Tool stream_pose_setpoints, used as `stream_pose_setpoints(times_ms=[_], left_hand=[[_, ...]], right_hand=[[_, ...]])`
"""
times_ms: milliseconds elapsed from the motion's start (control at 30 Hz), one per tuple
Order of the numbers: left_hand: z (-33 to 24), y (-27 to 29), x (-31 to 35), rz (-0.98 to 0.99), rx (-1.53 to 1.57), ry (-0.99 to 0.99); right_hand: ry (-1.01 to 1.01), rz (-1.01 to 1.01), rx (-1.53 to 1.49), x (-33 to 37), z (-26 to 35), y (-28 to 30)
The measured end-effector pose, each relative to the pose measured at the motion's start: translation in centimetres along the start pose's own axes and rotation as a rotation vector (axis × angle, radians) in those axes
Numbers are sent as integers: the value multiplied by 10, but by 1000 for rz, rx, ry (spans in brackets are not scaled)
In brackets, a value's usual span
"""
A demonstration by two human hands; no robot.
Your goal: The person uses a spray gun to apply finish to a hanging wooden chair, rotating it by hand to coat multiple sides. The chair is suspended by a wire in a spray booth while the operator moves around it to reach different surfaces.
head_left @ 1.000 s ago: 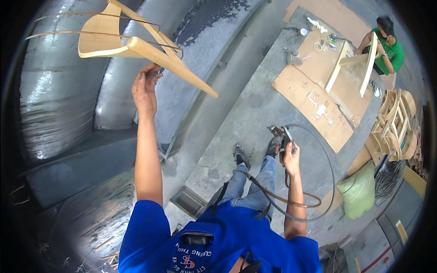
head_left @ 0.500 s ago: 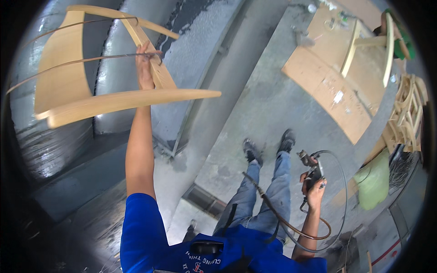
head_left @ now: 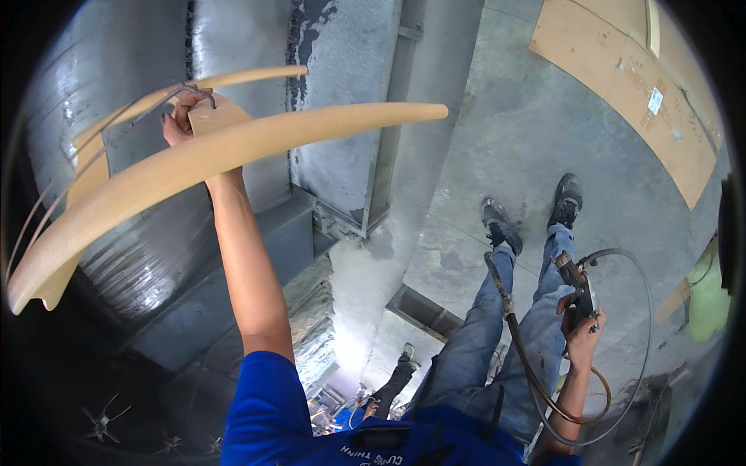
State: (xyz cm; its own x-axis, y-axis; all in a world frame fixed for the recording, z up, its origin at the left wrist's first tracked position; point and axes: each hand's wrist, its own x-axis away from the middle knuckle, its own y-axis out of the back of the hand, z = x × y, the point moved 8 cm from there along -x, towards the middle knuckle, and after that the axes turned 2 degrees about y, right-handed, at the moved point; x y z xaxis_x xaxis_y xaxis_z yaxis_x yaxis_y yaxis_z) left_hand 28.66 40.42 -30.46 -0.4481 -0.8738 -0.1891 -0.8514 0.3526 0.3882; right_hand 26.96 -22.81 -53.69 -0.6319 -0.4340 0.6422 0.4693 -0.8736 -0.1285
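- While thin wires trail off to the far left, the pale wooden frame (head_left: 233,147) is up in front of silvery curved metal (head_left: 140,264), its long near rail slanting from lower left to upper right.
- Left hand (head_left: 183,116): arm stretched out, passing behind the near rail; fingers curled closed on the frame's crosspiece. Dark wire hooks (head_left: 203,92) sit right at the fingers; can't tell if I grip those too.
- Right of that: grey metal panel (head_left: 350,116), streaked dark along one side.
- Lower middle: someone else's dark trouser leg (head_left: 388,388), partly cut off by my blue shirt; sunken dark opening (head_left: 423,312) in the floor just beside my jeans.
- My dark shoes (head_left: 501,221) stand on grey concrete (head_left: 458,202).
- Right hand (head_left: 583,330): wrapped round the spray gun (head_left: 576,291), grip closed, gun held over my leg, well apart from the frame. Trigger pressed or not, can't tell.
- Grey hose (head_left: 650,318) loops out right of the gun and back down.
- Upper right: brown cardboard (head_left: 645,101) flat on the floor.
- Far right edge: pale green bag-like thing (head_left: 709,299), partly in view.
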Motion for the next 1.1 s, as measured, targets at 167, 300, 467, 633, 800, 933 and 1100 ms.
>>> stream_pose_setpoints(times_ms=[167, 300, 467, 633, 800, 933, 1100], left_hand=[[9, 16, -9, 165, -377, -155], [20, 47, -29, 298, -670, -364], [48, 91, -58, 53, -932, -236], [53, 118, -63, -47, -1078, -44], [54, 152, -56, -63, -1134, 174], [47, 179, -43, 166, -903, 9], [73, 247, -1, 27, -1223, 291]], right_hand=[[17, 16, 41, 3, 0, 14], [27, -24, 56, 5, 1, 31], [28, -16, 37, 4, 15, 33], [162, 35, 69, -1, 69, 10], [322, 104, 63, -6, 132, -35], [394, 224, 73, -27, 173, -65], [489, 239, 102, -22, 222, -89]])
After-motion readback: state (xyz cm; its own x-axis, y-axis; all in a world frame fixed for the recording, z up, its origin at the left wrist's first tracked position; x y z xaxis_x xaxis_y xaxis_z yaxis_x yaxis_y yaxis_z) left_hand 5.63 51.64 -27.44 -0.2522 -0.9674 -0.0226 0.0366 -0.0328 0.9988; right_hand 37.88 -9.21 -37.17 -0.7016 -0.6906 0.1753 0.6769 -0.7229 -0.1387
